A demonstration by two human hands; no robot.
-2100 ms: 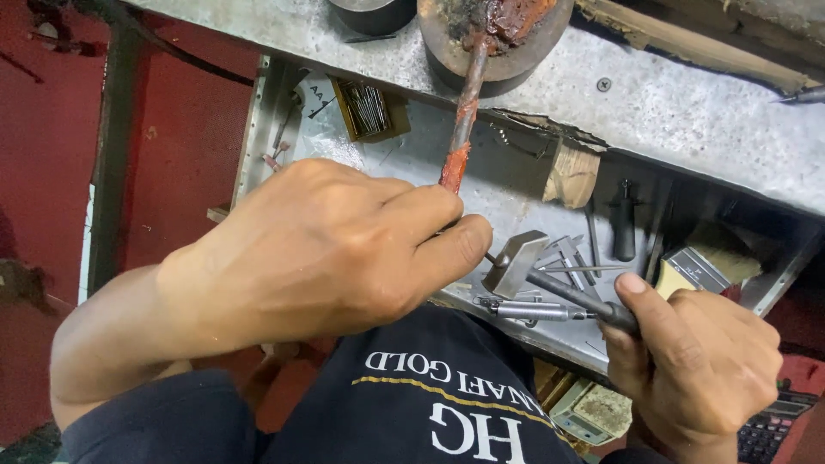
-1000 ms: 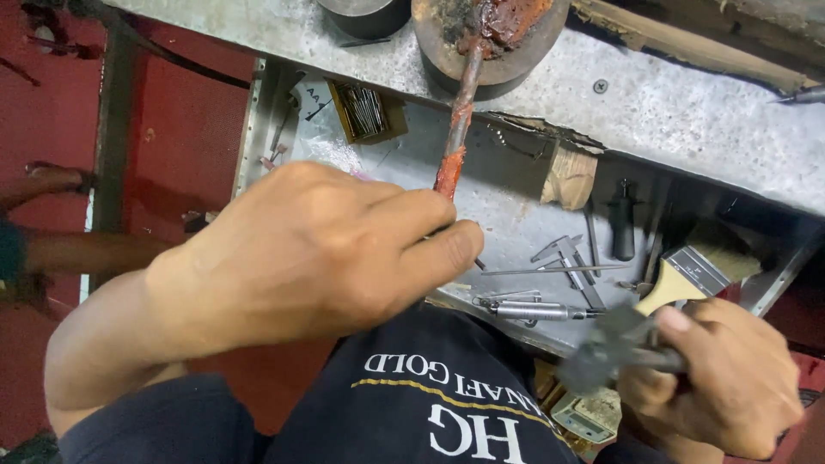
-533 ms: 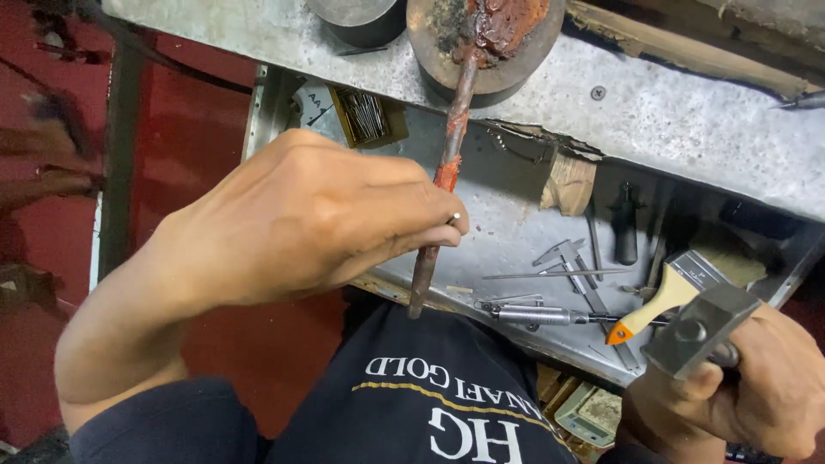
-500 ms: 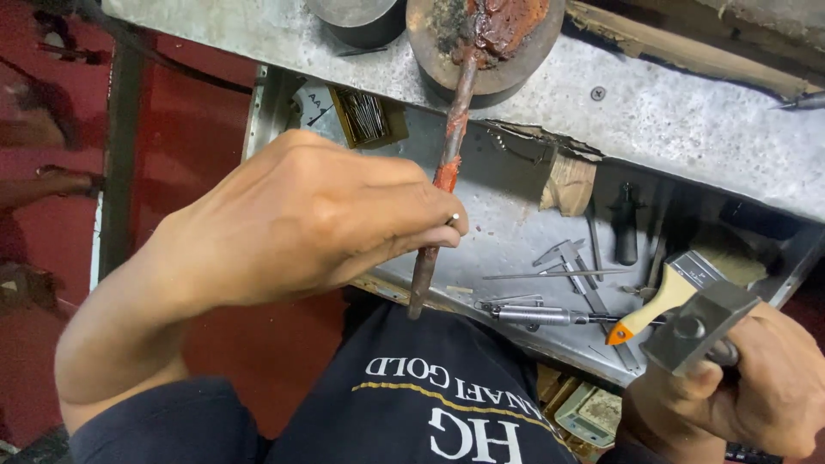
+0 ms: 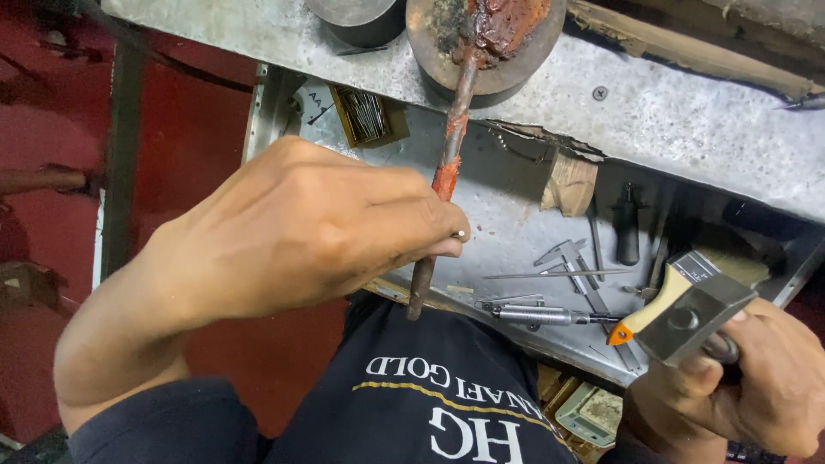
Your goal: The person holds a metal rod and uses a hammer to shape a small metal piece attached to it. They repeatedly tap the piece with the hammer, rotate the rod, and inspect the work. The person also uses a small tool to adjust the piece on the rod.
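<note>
My left hand [image 5: 301, 232] grips a long rusty rod [image 5: 447, 163] coated with red-orange wax. The rod's far end rests on a round metal block [image 5: 516, 64] covered in reddish-brown pitch at the top of the metal bench. My right hand [image 5: 756, 378] at the lower right holds a small hammer [image 5: 696, 318] with a square grey steel head, raised above the open drawer. The two hands are well apart.
An open metal drawer [image 5: 516, 215] below the bench holds a caliper [image 5: 571, 258], thin rods, a pen-like tool [image 5: 537, 315], a paintbrush [image 5: 679, 288] with a wooden handle, a black-handled tool [image 5: 629, 228] and a box of pins [image 5: 365, 112]. A second round block [image 5: 357, 13] stands at the top.
My right hand picked the hammer out of the drawer and lifted it toward the lower right. My left hand kept hold of the rod.
</note>
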